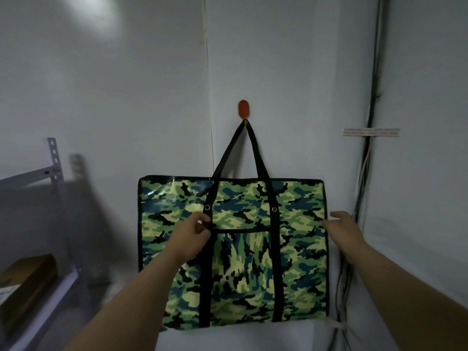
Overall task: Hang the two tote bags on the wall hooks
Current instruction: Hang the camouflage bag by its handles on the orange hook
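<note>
From the head view, a camouflage bag (253, 249) hangs flat against the white wall (126, 97), its black handles (249, 148) drawn up to a point over an orange hook (244, 109). The bag looks square to the wall, top edge level, bottom edge just above a pale ledge at the near side.

The left hand (192, 233) is closed on the bag's front, thumb and fingers pinching the left black strap just below its metal eyelet (207, 207) (the matching eyelet sits on the right strap). The right hand (342, 225) is at the bag's right edge, fingers loosely spread and pointing left; its fingertips reach the black edging, though I cannot tell whether they press on it or only brush it. It grips nothing.

To the far right, dark cables (374, 97) run down the corner of the room, crossed by a strip of tape (371, 132). At the left stands a grey metal shelf (54, 163), blurred, with a brown box (27, 277) on a lower level.

Only one bag and one hook show here.
</note>
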